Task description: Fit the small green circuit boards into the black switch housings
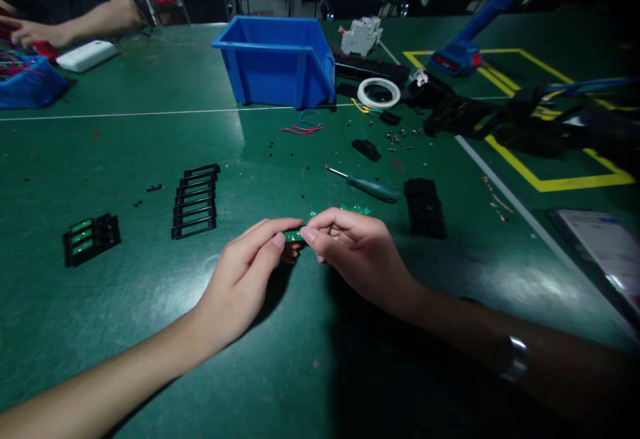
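Observation:
Between my two hands is a small green circuit board (294, 235) with a dark edge. My left hand (245, 265) pinches its left end between thumb and fingers. At the other end, the thumb and fingertips of my right hand (357, 252) close on it, hiding that part. Just behind my right hand lie more small green boards (356, 210). A screwdriver (373, 187) with a green handle rests beyond them. To the left are a black slotted frame (195, 202) and a black holder (93, 239) with green boards in it. Right of my right hand sits a black ribbed part (425, 207).
A blue bin (277, 72) stands at the back, beside a white tape ring (379, 93). Loose screws (397, 137) and red wires (303, 130) lie scattered. A blue power tool (457, 55) is back right. Another person's arm (95, 22) rests at far left.

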